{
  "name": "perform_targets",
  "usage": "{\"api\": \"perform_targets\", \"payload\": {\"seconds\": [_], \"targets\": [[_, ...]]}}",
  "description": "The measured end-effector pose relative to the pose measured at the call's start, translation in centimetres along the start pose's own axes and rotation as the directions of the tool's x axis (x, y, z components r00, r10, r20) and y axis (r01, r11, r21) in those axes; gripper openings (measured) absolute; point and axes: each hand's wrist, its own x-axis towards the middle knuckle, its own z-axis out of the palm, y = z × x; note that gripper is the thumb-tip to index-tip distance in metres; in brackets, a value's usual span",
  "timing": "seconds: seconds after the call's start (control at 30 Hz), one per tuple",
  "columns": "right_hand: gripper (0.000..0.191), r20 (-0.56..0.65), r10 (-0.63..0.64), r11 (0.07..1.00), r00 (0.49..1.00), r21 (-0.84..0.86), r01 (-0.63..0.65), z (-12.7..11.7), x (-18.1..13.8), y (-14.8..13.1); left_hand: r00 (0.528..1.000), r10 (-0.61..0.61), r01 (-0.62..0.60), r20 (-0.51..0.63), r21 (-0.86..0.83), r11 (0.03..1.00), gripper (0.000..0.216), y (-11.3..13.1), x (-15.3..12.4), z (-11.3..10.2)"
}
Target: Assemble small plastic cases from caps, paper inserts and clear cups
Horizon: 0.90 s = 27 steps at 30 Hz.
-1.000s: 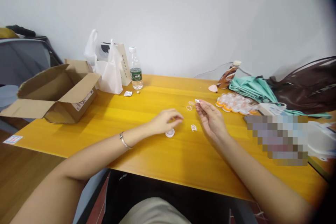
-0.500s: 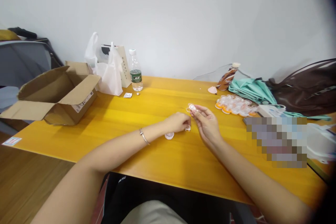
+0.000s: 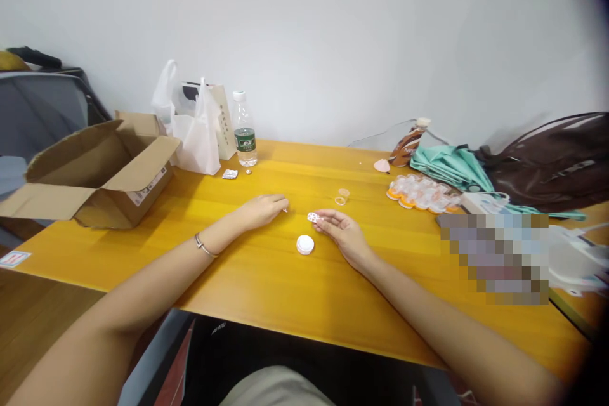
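Note:
Between thumb and fingertips, my right hand (image 3: 346,236) pinches a small white plastic piece with holes (image 3: 313,217), held just above the table. My left hand (image 3: 261,210) rests palm down on the table to the left, fingers closed. A tiny white bit (image 3: 285,209) shows at its fingertips; most of what it may hold is hidden. Below and between the hands lies a round white lidded container (image 3: 305,245). Past the right hand's fingers is a small clear plastic cup (image 3: 342,196), apart from both hands.
An open cardboard box (image 3: 137,196) stands left on the yellow table (image 3: 266,292), beside a white plastic bag (image 3: 195,143) and a water bottle (image 3: 245,133). At right are clear-and-orange cups (image 3: 423,193), a brown bottle (image 3: 409,143), a green folded cloth (image 3: 445,168) and a dark bag (image 3: 547,168).
My left hand has moved left, uncovering the white container. My right hand has come down and left with the perforated piece. The clear cup now stands on the table behind it.

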Motion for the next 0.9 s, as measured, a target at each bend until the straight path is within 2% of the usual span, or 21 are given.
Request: {"api": "perform_targets", "payload": {"seconds": [0.13,0.37,0.53,0.67,0.8,0.9], "targets": [[0.028,0.031,-0.043,0.999,0.999,-0.032,0.044,-0.2,0.7,0.4,0.998,0.049,-0.053,0.041,0.099,0.994,0.024,-0.1,-0.8,0.2],[0.027,0.143,-0.045,0.998,0.989,-0.047,0.052,0.0,1.3,0.4,0.999,0.031,-0.032,0.016,0.094,0.995,0.024,-0.2,-1.4,0.5],[0.026,0.174,-0.053,0.999,0.983,0.001,0.054,0.1,1.1,0.2,1.000,-0.004,0.002,0.018,0.108,0.994,0.024,0.0,-1.1,0.4],[0.025,0.184,-0.049,0.999,0.982,0.011,0.047,0.1,0.9,0.0,1.000,0.018,-0.019,0.017,0.037,0.999,0.025,-0.3,-1.2,0.5],[0.024,0.209,-0.061,0.998,0.976,-0.022,0.067,0.1,0.3,-0.2,0.995,-0.001,-0.010,-0.096,-0.112,0.994,0.023,-0.4,-1.2,0.7],[0.023,0.226,-0.052,0.994,0.973,-0.080,0.072,0.3,-0.3,-0.4,0.980,-0.075,0.044,-0.182,-0.171,0.984,0.024,0.2,-1.1,0.9]]}}
